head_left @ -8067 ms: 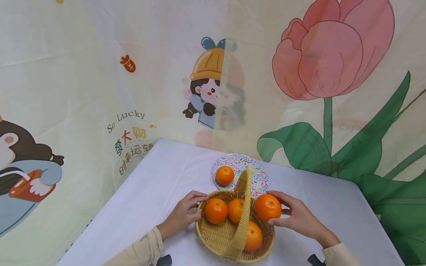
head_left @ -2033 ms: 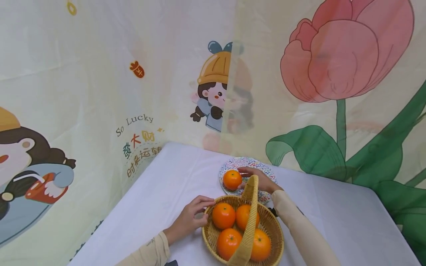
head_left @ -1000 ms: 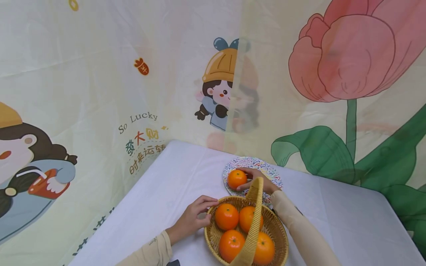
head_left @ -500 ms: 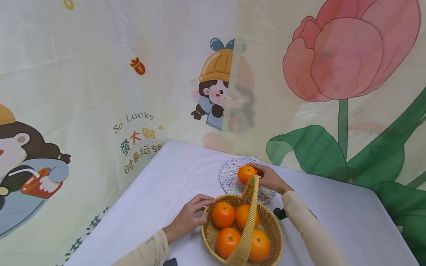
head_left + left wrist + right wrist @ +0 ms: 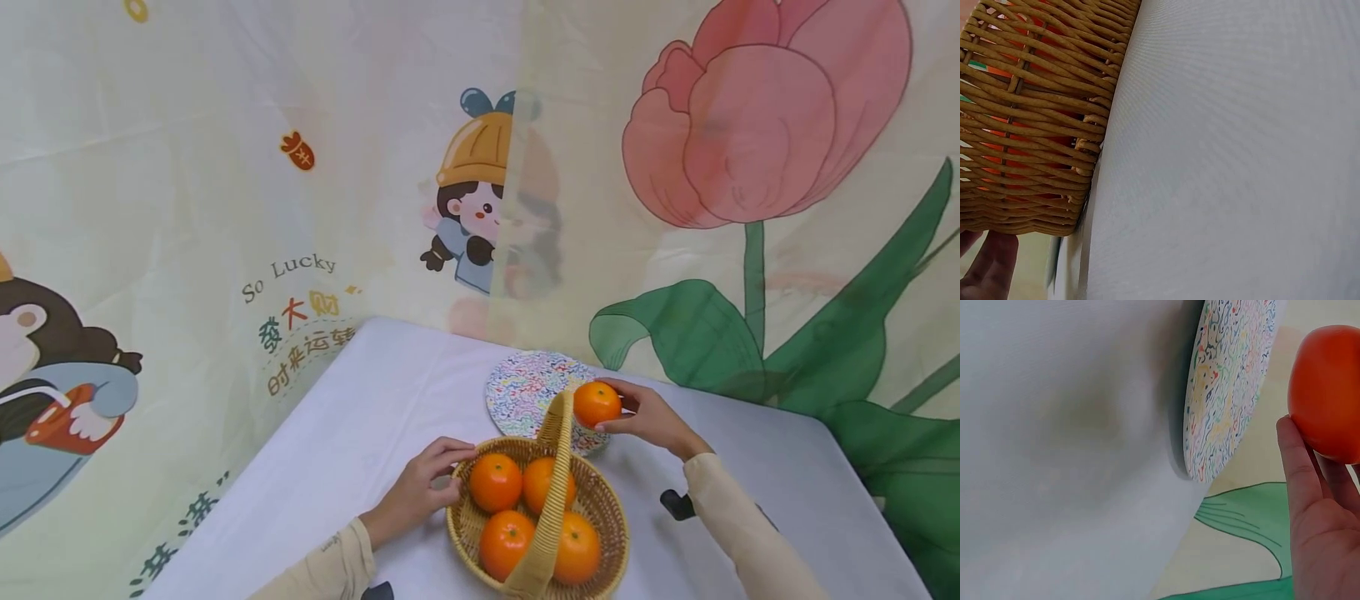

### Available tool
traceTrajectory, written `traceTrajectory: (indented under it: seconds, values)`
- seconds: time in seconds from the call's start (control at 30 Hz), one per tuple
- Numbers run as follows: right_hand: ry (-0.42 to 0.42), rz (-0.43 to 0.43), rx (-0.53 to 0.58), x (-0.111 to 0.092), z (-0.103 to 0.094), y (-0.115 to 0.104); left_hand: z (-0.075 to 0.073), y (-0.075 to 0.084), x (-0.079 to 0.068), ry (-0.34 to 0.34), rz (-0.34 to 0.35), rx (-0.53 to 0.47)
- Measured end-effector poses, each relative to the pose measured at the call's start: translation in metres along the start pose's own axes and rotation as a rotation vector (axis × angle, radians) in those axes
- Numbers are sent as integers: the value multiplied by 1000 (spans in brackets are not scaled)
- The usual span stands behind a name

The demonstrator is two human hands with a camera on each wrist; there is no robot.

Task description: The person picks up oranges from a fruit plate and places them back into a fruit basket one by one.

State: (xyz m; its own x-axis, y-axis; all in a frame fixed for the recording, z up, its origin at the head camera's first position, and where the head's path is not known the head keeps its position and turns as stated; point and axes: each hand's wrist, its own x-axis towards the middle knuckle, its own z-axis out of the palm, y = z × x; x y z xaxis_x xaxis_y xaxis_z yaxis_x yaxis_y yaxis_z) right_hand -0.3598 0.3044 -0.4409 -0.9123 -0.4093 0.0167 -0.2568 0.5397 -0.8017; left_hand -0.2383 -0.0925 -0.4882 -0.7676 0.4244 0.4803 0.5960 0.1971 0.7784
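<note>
Held between the thumb and fingers of my right hand [image 5: 652,421] is an orange [image 5: 597,404], raised over the right edge of a speckled round mat [image 5: 525,383]. The right wrist view shows this orange [image 5: 1329,394] at the fingertips, apart from the mat [image 5: 1229,387]. My left hand [image 5: 420,492] holds the near-left rim of a wicker basket [image 5: 615,508]; in the left wrist view its fingertips meet the basket's rim [image 5: 1016,222]. Several oranges [image 5: 495,482] lie in the basket under its arched handle [image 5: 553,508], which partly covers two of them.
A white cloth [image 5: 360,417] covers the table, which meets a printed curtain [image 5: 375,167] at the back. The basket handle stands upright close to the right hand's orange. Dark wrist gear [image 5: 677,505] sits beside the right sleeve.
My right hand has taken the orange from the mat's left side, lifted it and moved it rightward. The left hand stays at the basket. Earlier, another orange went into the basket.
</note>
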Motion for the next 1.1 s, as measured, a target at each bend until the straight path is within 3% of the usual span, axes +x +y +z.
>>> traceTrajectory:
  seconds: [0.2,0.47,0.8,1.1]
  values:
    - [-12,-16,33,-30,-5,-7,1,-3,0,-3,3,-15]
    - [-77,-59,70,-54,9,-28,6,-37,-3,-9,-4,7]
    - [-175,-88,97,-63,35,-60,7,-38,-4,-9,-8,5]
    - [-154,-84,133,-71,53,-67,5,-36,-4,-8,-24,7]
